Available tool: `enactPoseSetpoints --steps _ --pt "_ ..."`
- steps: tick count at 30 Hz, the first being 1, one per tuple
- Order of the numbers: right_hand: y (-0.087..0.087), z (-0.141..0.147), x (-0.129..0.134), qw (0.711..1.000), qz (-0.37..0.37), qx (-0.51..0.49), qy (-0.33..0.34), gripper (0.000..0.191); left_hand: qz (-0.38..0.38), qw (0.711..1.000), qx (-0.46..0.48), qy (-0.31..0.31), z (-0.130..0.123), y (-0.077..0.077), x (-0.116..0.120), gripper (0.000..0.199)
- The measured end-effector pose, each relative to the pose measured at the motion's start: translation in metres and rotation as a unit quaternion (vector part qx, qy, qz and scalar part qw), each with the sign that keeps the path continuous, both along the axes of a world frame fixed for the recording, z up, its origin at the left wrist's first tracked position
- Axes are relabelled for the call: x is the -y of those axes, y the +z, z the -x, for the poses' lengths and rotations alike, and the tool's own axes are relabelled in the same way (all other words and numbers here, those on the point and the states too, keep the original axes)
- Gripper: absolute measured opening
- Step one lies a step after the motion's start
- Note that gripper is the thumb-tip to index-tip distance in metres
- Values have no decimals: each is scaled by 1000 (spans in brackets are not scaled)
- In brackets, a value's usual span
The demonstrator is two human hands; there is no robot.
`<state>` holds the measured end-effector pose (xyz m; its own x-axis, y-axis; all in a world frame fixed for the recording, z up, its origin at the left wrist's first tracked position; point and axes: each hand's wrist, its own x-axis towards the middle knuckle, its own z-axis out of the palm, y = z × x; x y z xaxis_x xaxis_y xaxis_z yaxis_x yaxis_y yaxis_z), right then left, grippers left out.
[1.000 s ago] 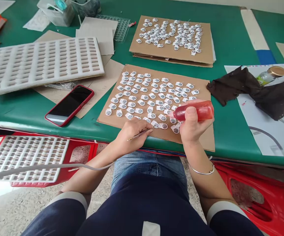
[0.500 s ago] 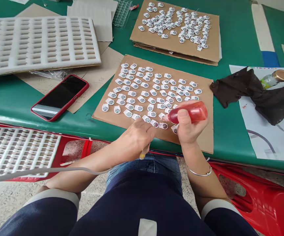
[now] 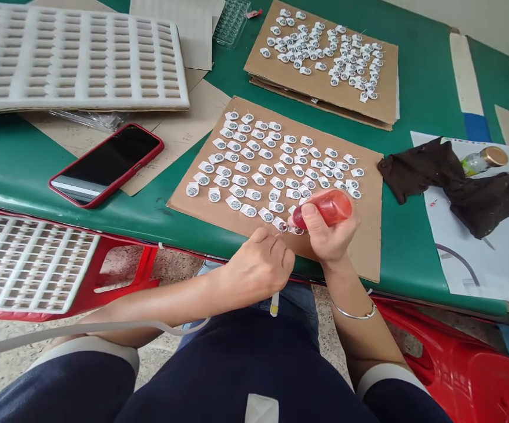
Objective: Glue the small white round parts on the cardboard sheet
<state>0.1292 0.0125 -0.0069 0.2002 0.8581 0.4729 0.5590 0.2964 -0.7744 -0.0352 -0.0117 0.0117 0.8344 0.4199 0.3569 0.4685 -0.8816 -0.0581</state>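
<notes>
My right hand [image 3: 331, 238] is wrapped round a squeeze bottle [image 3: 325, 208] of red liquid. The bottle is tilted, its pale nozzle pointing down-left at one of the small white pieces [image 3: 281, 225] near the cardboard's front edge. Close by on the left, my left hand [image 3: 263, 258] is closed, its fingertips by that same piece. A thin stick-like tool [image 3: 274, 306] with a yellow end pokes out below this hand; its other end is mostly hidden. Several white pieces with round patterned discs lie in rough rows on the cardboard sheet [image 3: 360, 247].
A stack of cardboard [image 3: 272, 76] with more such pieces lies behind. To the left are a red-cased phone [image 3: 109, 161] and a white slotted tray [image 3: 78, 59]. Dark cloth [image 3: 470, 200] and a small jar [image 3: 495, 156] lie right. A hose [image 3: 82, 331] crosses my left forearm.
My left hand has moved right and toward me. The bottle in my right hand has shifted left and down, its nozzle now nearer the left fingertips. The camera view has also shifted slightly.
</notes>
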Motion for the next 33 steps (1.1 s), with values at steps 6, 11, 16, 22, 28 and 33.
enactPoseSetpoints --steps 6,11,16,22,28,33 --pt "3 -1 -1 1000 3 19 -5 26 7 1000 -6 8 -3 1 1 20" --pt "3 0 -1 1000 16 18 -18 28 8 1000 1 6 -3 2 0 20" --pt "0 0 -1 1000 18 14 -17 26 10 1000 4 7 -2 3 0 19" --pt "1 1 -2 1000 12 16 -24 27 6 1000 15 5 -3 2 0 18" --pt "3 1 -2 999 20 8 -27 25 8 1000 12 6 -2 0 0 18" --pt "4 1 -1 1000 12 1 -25 23 7 1000 6 9 -2 0 -1 19"
